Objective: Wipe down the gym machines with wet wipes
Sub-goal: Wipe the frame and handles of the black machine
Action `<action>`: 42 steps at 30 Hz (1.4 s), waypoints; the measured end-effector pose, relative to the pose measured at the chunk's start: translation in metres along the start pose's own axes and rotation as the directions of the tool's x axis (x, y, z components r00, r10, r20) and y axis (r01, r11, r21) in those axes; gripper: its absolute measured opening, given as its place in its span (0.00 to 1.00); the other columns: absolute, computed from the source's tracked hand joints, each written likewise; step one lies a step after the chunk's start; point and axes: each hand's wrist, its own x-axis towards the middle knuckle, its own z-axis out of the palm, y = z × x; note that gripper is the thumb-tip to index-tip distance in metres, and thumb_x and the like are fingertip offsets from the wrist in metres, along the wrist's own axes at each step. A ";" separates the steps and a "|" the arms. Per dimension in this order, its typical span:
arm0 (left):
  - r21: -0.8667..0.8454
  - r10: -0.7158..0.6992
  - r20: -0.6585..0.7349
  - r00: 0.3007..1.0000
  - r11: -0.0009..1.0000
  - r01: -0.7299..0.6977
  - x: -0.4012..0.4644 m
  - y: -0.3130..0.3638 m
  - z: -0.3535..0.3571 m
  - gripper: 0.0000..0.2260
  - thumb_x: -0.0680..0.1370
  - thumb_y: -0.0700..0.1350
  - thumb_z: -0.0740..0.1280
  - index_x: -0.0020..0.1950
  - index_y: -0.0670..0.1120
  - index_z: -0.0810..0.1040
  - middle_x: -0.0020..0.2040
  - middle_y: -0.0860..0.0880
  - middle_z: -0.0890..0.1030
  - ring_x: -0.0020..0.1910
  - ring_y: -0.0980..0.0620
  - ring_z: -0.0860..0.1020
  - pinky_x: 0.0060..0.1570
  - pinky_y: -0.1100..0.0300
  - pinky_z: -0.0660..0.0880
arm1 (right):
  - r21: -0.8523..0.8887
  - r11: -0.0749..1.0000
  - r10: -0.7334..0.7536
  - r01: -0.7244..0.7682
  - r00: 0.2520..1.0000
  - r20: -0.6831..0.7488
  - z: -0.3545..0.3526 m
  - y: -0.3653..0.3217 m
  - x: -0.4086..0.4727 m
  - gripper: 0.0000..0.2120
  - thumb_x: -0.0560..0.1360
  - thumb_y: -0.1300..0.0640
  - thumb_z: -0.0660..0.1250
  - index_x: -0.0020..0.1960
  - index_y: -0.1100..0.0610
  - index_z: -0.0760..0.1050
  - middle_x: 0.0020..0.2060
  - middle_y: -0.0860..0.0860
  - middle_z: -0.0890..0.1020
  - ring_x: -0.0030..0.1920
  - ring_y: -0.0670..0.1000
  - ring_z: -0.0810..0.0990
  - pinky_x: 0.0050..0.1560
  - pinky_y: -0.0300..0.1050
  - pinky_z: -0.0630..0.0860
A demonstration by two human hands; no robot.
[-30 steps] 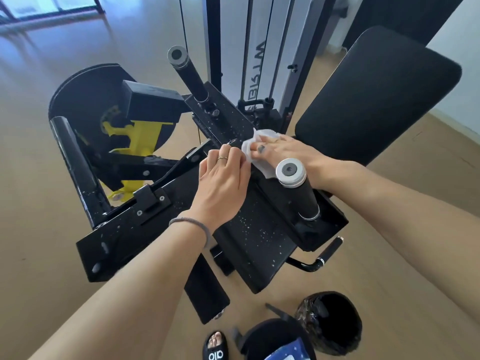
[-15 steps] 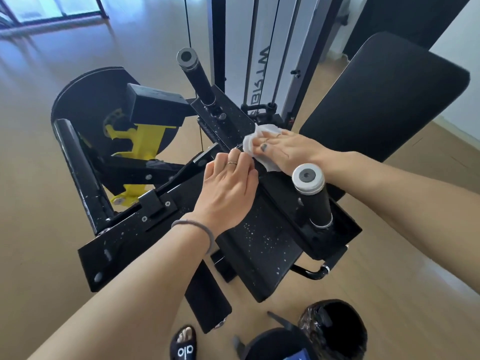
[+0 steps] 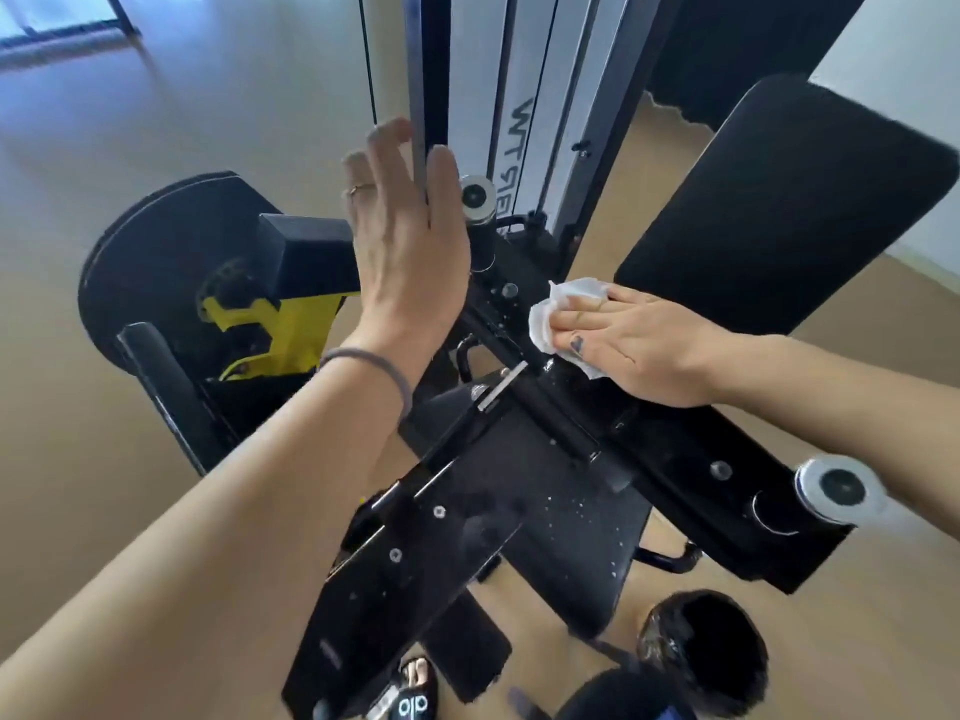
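The right hand lies flat on a white wet wipe, pressing it onto the black frame of the gym machine. The left hand is raised above the machine, its fingers straight and holding nothing, a grey band around the wrist. A black padded backrest stands to the right. A black bin sits on the wooden floor below.
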 end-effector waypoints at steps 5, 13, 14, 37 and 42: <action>0.001 0.085 0.216 0.973 0.996 -0.087 0.024 -0.010 0.001 0.20 0.85 0.47 0.51 0.50 0.40 0.80 0.49 0.47 0.79 0.53 0.47 0.75 0.52 0.54 0.74 | -0.039 0.999 0.032 -0.034 0.998 -0.050 -0.005 -0.003 0.027 0.25 0.85 0.47 0.39 0.82 0.46 0.45 0.81 0.40 0.45 0.78 0.37 0.35 0.75 0.37 0.32; -0.056 0.049 0.215 0.975 0.998 -0.038 0.023 -0.015 0.008 0.21 0.83 0.49 0.47 0.48 0.38 0.75 0.44 0.43 0.79 0.45 0.50 0.75 0.44 0.56 0.70 | 0.215 0.973 0.108 -0.078 0.985 -0.131 -0.016 -0.014 0.059 0.24 0.87 0.51 0.42 0.82 0.54 0.52 0.82 0.47 0.51 0.78 0.36 0.43 0.75 0.33 0.35; -0.068 0.039 0.211 0.977 0.997 -0.025 0.024 -0.017 0.009 0.22 0.82 0.50 0.47 0.49 0.38 0.75 0.45 0.43 0.80 0.47 0.49 0.76 0.47 0.55 0.71 | 0.343 0.938 0.113 -0.060 0.984 -0.139 -0.021 -0.019 0.066 0.24 0.87 0.53 0.43 0.81 0.56 0.55 0.81 0.49 0.56 0.77 0.34 0.49 0.72 0.27 0.38; -0.098 -0.101 0.108 0.989 0.989 0.112 0.018 -0.016 0.018 0.26 0.82 0.54 0.46 0.51 0.38 0.77 0.46 0.40 0.79 0.47 0.42 0.77 0.49 0.44 0.75 | -0.164 0.950 -0.285 0.265 0.952 -0.115 -0.008 -0.012 0.068 0.29 0.84 0.44 0.38 0.83 0.52 0.48 0.82 0.45 0.50 0.81 0.45 0.40 0.79 0.45 0.34; -0.143 -0.140 0.100 0.985 0.978 0.153 0.014 -0.014 0.021 0.26 0.80 0.57 0.47 0.53 0.40 0.77 0.47 0.45 0.79 0.45 0.50 0.76 0.42 0.57 0.72 | -0.120 0.979 -0.182 0.166 0.974 -0.133 -0.013 0.001 0.057 0.28 0.85 0.45 0.38 0.83 0.51 0.46 0.82 0.45 0.47 0.80 0.43 0.39 0.77 0.40 0.32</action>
